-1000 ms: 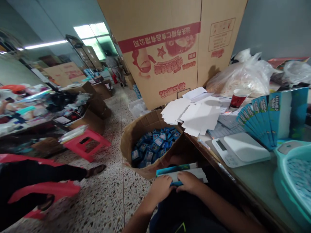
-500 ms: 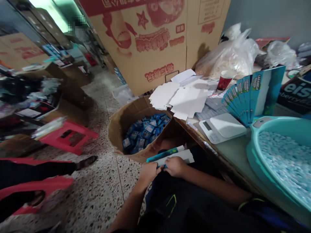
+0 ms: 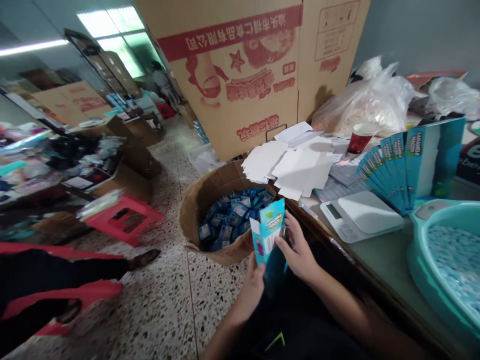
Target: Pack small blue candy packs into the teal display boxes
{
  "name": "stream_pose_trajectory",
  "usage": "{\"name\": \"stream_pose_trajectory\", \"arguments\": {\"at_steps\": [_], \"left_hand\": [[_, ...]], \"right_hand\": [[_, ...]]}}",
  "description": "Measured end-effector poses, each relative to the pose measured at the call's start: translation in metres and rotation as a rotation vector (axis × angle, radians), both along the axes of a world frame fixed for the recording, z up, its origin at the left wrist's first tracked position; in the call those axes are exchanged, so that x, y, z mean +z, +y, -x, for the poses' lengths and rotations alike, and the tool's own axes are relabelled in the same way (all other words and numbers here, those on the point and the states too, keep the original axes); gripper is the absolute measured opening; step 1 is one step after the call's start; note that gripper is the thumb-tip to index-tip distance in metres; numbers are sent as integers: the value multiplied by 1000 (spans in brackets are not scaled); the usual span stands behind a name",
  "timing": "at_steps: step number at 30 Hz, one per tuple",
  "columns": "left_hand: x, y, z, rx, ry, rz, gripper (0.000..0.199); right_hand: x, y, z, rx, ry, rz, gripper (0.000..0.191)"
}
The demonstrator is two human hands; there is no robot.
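Note:
A blue printed carton [image 3: 270, 235] is held upright between my two hands above my lap, one white flap sticking out at its upper left. My left hand [image 3: 252, 285] grips its lower left side. My right hand [image 3: 298, 250] holds the right side, thumb on the front face. Just beyond them, a round cardboard container [image 3: 193, 210] holds several small blue boxes [image 3: 232, 215]. On the table to the right are white card sheets [image 3: 296, 165], a white scale [image 3: 362, 215], and a fan of flat blue cartons [image 3: 397, 165].
A turquoise basin [image 3: 418, 245] of wrapped pieces stands at the right, with a red paper cup [image 3: 360, 139] and a plastic bag [image 3: 378, 100] behind. A large cardboard box [image 3: 232, 100] rises ahead. At left are a red stool [image 3: 129, 215] and a seated person's legs [image 3: 93, 262].
The carton was flat and lying sideways in my hands; now it stands upright and opened out, its printed face showing. My hands have moved apart to its two sides. The view has shifted left.

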State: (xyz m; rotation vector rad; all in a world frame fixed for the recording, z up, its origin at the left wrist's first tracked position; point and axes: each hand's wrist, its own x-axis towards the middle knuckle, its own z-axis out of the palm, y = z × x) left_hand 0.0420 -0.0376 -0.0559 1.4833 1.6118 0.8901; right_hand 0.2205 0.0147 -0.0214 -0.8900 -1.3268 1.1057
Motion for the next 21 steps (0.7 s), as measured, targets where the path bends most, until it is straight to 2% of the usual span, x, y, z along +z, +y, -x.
{"name": "stream_pose_trajectory", "arguments": {"at_steps": [4,6,8,11,14,17,21], "left_hand": [[25,13,-28,-152,-230,-101,86],[34,21,-35,-171,-286,-128,93],[41,29,-41,-153,-332,-138,93],[47,40,-51,-111,-383,-122,83],[48,45,-57,-74,-357,-97,77],[40,42,-57,-31,-289,-80,77],[26,39,-54,-1,-257,-71,70]], "right_hand": [[-3,10,-16,-99,-131,12,56],[-4,11,-22,-178,-136,29,58],[-6,9,-22,-243,-104,55,69],[-6,0,-16,-223,-81,45,75],[-5,-7,-12,-227,-129,-38,57],[-7,-9,-12,-244,-164,-69,41],[-14,-4,-13,-245,-152,-34,37]]}}
